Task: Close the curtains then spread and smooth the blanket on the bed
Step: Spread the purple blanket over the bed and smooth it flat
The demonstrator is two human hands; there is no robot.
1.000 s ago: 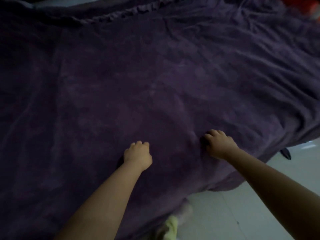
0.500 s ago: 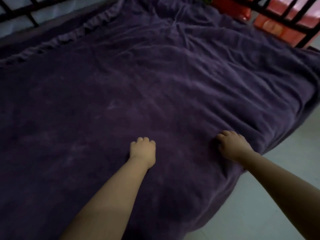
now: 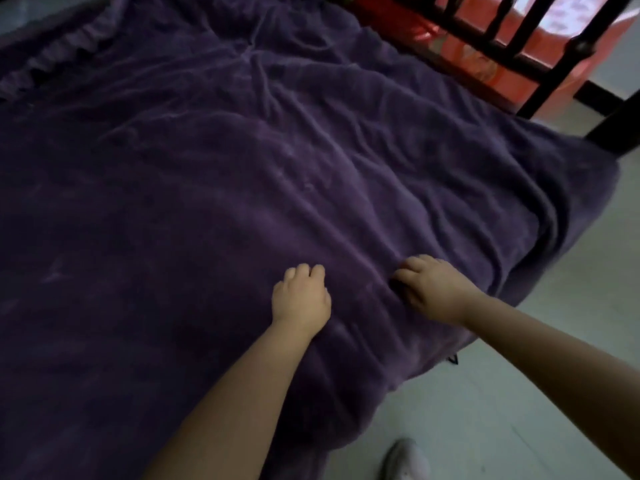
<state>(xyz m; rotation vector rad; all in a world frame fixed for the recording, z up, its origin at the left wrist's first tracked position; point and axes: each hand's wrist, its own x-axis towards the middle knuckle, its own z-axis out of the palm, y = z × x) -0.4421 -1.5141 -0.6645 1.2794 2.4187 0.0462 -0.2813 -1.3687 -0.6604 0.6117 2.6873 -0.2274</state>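
Entry: bed-making, smoothing step.

Blanket (image 3: 242, 188): 1, dark purple, plush. Lay across most of the bed, near edge hanging over the side toward the floor (image 3: 540, 393). Long creases ran from the hands toward the far right corner; left part looked flatter.

Left hand (image 3: 300, 299): 1, on blanket top near the edge, fingers curled under in a loose fist, knuckles up. Cloth pinched inside or only pressed, can't tell.

Right hand (image 3: 438, 292): 1, just right of the left, close but apart, fingers (image 3: 415, 266) bent, tips dug into a fold; seemed to grip a bunch of fabric.

Curtains: 0 in view; room was dim, so prob. drawn already (judgement only).

Bed frame (image 3: 540, 60): 1 dark barred end rail w/ post, far right. Red-pink item behind the bars, approx. 1, kind unclear. Shoe (image 3: 405, 459): 1, pale, on floor at lower edge.

How to do the step well (judgement): pull w/ both hands evenly toward the near side, low and steady, so creases run out instead of bunching; then open the palms and sweep flat toward the far right corner. Don't overpull, or the far edge may slide off.
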